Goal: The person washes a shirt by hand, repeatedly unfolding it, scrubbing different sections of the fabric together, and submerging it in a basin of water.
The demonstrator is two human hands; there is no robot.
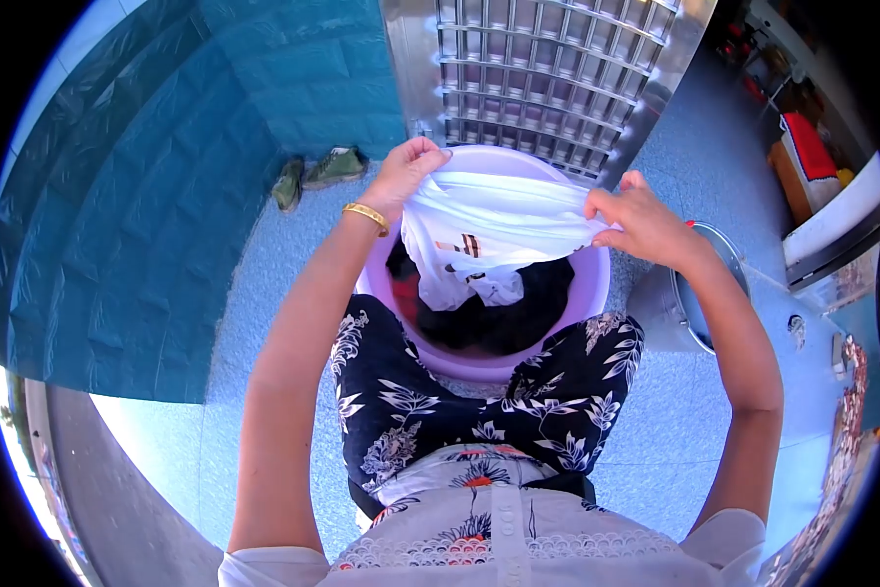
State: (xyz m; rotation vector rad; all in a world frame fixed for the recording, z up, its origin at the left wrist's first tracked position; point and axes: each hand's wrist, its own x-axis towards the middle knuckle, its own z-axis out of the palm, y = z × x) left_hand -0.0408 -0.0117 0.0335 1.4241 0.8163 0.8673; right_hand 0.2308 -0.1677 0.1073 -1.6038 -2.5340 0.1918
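A white garment (498, 220) with a small dark and brown print is stretched between my two hands over a pale purple basin (592, 284). My left hand (406, 176), with a gold bracelet (365, 217) at the wrist, pinches its upper left corner. On the other side my right hand (640, 221) grips the right edge between thumb and fingers. The lower part of the garment hangs in loose folds into the basin. Dark clothes (498, 318) lie in the basin beneath it, with a patch of red at the left. The garment covers part of the basin.
A metal bucket (675, 303) stands right of the basin, and a barred metal door (552, 78) rises behind it. Green shoes (334, 168) sit by the teal tiled wall (136, 225). My knees in patterned trousers (391, 391) flank the basin's near side.
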